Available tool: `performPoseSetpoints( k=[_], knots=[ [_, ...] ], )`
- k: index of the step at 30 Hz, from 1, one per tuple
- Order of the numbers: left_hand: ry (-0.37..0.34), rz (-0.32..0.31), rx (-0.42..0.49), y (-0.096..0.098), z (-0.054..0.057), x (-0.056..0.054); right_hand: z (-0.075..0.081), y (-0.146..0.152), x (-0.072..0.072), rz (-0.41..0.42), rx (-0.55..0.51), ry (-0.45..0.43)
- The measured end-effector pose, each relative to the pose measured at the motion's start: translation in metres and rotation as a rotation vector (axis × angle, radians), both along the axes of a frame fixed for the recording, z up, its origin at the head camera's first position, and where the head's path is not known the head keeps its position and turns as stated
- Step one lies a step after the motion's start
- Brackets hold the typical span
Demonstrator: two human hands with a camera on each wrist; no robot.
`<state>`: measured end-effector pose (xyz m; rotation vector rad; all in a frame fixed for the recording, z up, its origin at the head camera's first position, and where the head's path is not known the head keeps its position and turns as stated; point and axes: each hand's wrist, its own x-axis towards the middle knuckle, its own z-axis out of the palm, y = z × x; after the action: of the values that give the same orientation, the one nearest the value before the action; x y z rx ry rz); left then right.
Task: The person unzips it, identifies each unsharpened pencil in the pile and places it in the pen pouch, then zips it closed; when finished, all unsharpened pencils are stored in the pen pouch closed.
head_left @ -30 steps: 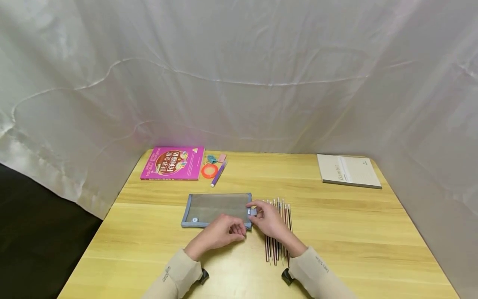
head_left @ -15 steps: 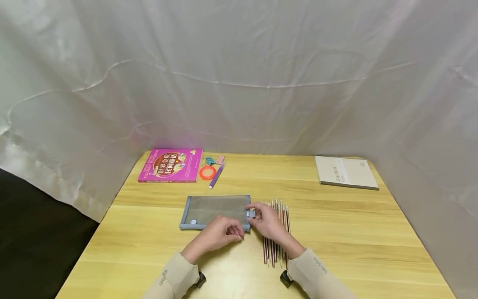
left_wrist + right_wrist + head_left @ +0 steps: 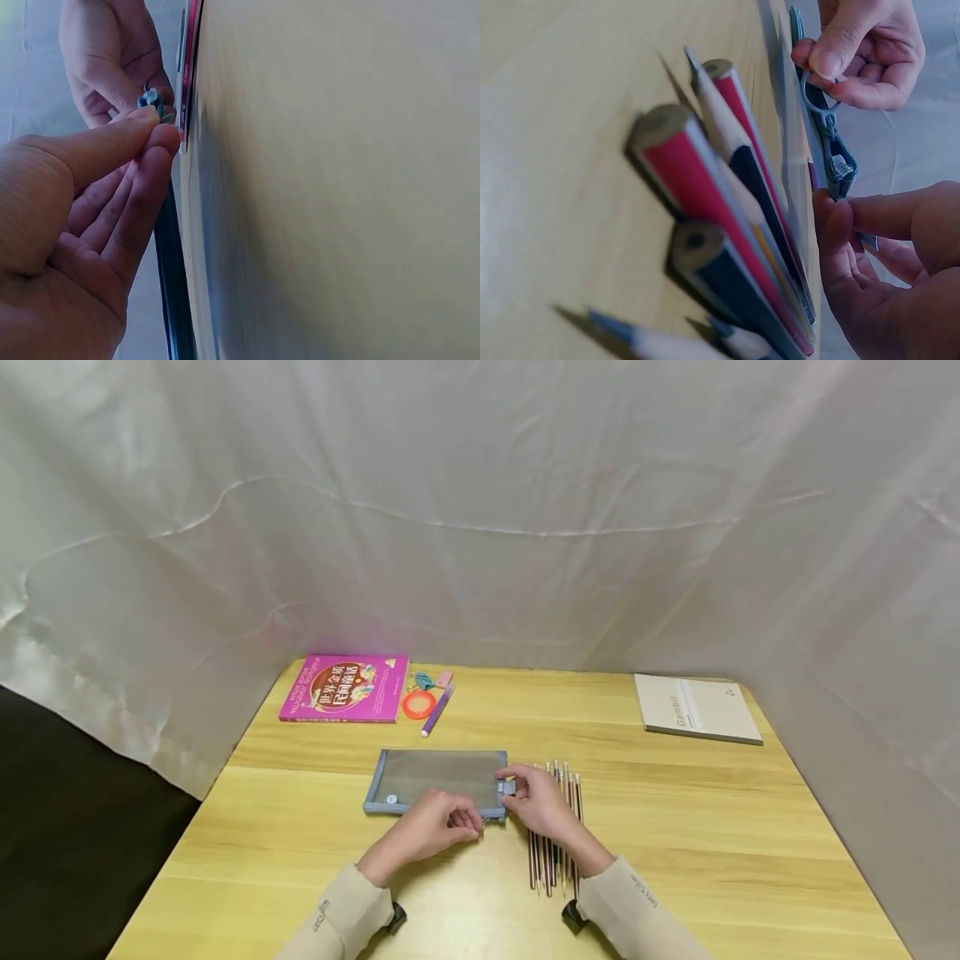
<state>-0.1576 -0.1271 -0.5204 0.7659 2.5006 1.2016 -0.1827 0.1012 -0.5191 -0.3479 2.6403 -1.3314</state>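
Observation:
A grey mesh zip pouch [image 3: 431, 772] with blue edging lies flat on the table. At its near edge my left hand [image 3: 429, 828] pinches the ring-shaped zipper pull [image 3: 823, 112] between thumb and index finger. My right hand [image 3: 542, 802] holds the pouch's right end by the small tab [image 3: 507, 787]. In the right wrist view the zipper is parted at the corner near my right fingers, and the ring sits a little way along it. Several pencils [image 3: 551, 864] lie side by side under my right wrist, some points toward me.
A pink book [image 3: 386, 689] lies at the back left. Next to it are an orange-red ring [image 3: 407, 705], a purple marker [image 3: 438, 710], a teal item [image 3: 424, 681] and a pink block [image 3: 445, 678]. A pale notebook [image 3: 723, 710] lies at the back right. Curtains surround the table.
My left hand has shifted slightly left along the pouch's near edge, drawing the zipper pull away from the right corner. My right hand keeps its hold on the right end.

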Motion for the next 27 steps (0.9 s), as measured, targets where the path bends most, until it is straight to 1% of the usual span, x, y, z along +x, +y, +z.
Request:
performPoseSetpoints(
  k=[9, 12, 18, 27],
  knots=[
    [0.004, -0.003, -0.007, -0.012, 0.000, 0.002, -0.001, 0.004, 0.000, 0.008, -0.008, -0.012],
    [0.009, 0.002, -0.012, -0.019, 0.000, 0.003, 0.000, 0.005, -0.001, 0.005, -0.018, -0.015],
    [0.029, 0.020, -0.027, -0.034, 0.000, 0.004, -0.002, 0.009, -0.001, -0.002, -0.065, -0.056],
    [0.055, 0.042, -0.016, -0.054, 0.002, 0.006, -0.002, 0.015, -0.001, -0.013, -0.085, -0.095]
  ],
)
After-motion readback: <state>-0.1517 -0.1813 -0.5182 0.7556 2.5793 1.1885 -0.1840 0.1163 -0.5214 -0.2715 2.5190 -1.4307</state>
